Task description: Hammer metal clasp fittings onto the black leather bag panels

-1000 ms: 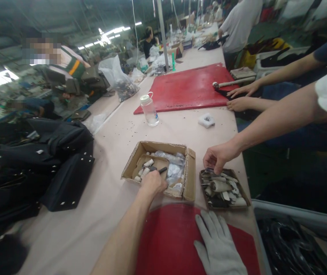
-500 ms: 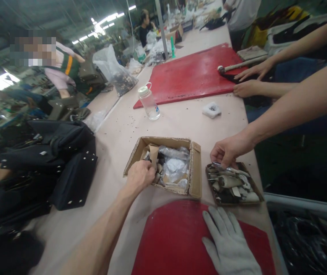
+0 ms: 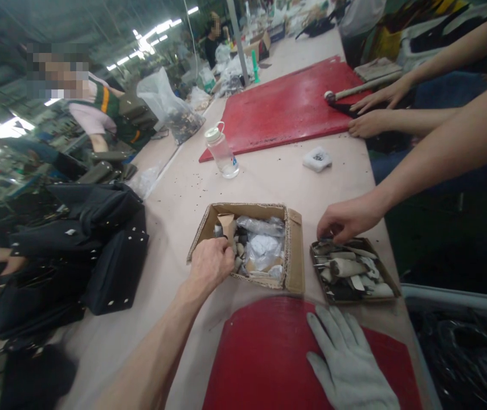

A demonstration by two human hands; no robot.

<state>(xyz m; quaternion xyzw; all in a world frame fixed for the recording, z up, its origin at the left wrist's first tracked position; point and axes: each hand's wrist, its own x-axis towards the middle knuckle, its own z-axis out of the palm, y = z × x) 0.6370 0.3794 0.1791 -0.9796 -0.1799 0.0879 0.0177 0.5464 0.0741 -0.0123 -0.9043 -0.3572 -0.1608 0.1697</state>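
Observation:
My left hand (image 3: 212, 261) reaches over the near left wall of an open cardboard box (image 3: 295, 250). Its fingers are curled closed among small pale and dark pieces, and whatever they grip is hidden. My right hand (image 3: 352, 219) is bent with fingers pinched together at the far rim of a shallow box (image 3: 391, 296). Any thing in that pinch is too small to name. Several pale-handled tools (image 3: 348, 267), some with thin metal shafts, lie in the shallow box. Clear plastic bags (image 3: 264, 250) fill the cardboard box's right half.
A grey glove (image 3: 346, 353) lies flat on a near red board (image 3: 260, 353). Beyond stand a water bottle (image 3: 222, 154), a small white holder (image 3: 317, 160) and a larger red board (image 3: 277, 108), where a co-worker's hands (image 3: 375, 117) rest beside a hammer (image 3: 354, 91). Black bags (image 3: 115, 267) sit left.
My right hand has risen slightly from the tools to the shallow box's far rim. My left hand stays in the cardboard box. The whole view has shifted a little.

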